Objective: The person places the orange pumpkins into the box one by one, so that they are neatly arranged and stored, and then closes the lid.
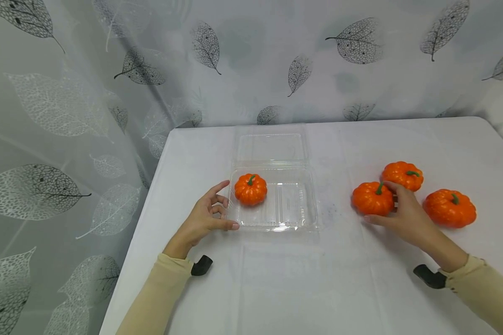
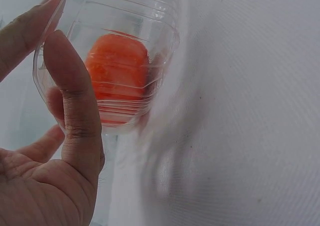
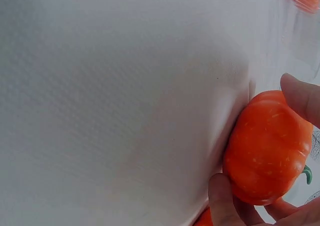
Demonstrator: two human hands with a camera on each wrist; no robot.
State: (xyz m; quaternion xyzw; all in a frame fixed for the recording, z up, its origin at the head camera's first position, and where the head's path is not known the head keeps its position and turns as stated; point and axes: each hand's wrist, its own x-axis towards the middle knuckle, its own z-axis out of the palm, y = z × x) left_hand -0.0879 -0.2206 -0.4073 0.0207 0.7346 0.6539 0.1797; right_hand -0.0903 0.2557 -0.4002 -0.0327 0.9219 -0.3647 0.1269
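Note:
A clear plastic clamshell box (image 1: 291,222) lies with its lid folded back, and one small orange pumpkin (image 1: 250,190) sits in its left part. My left hand (image 1: 207,216) holds the box's left edge, thumb near the front corner and fingers along the side. The left wrist view shows this thumb (image 2: 75,96) against the clear rim, with the pumpkin (image 2: 120,68) visible through the wall. At the right, my right hand (image 1: 406,216) grips another small orange pumpkin (image 1: 370,200) with a green stem, thumb and fingers on opposite sides.
Behind the held pumpkin is another pumpkin (image 1: 402,175), and a further one (image 1: 449,208) sits right of my right hand. A white cloth (image 1: 276,288) covers the table. A leaf-patterned curtain (image 1: 251,60) hangs along the back and left.

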